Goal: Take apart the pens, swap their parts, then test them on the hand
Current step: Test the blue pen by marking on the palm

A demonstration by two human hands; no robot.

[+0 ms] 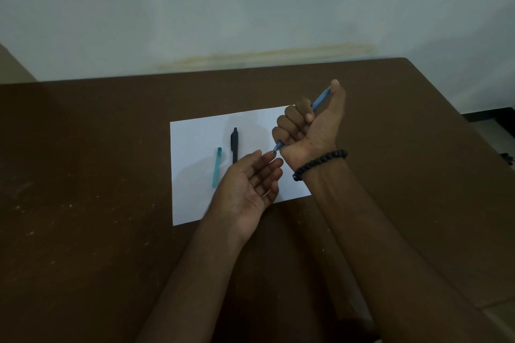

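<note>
We have the blue pen wrapped in our right hand, all four fingers curled round the barrel and the thumb set on the push end, so the writing tip sticks out below the fist and meets the fingertips of our left hand. That left hand lies open, palm up, fingers loosely spread and holding nothing; it is the test surface. On the white paper rest the black pen, upright to our view, and just beside it the teal barrel piece, slightly apart and not touching. We judge these pens light, stiff and smooth plastic, likely to roll on the sheet and to slip if pinched at the tapered nose. So we would take hold at mid-barrel, where the body is widest. The tip is the delicate part, and skin gives way under it, so a light stroke should do. Whether ink has marked the skin, we cannot tell in this dim light.
</note>
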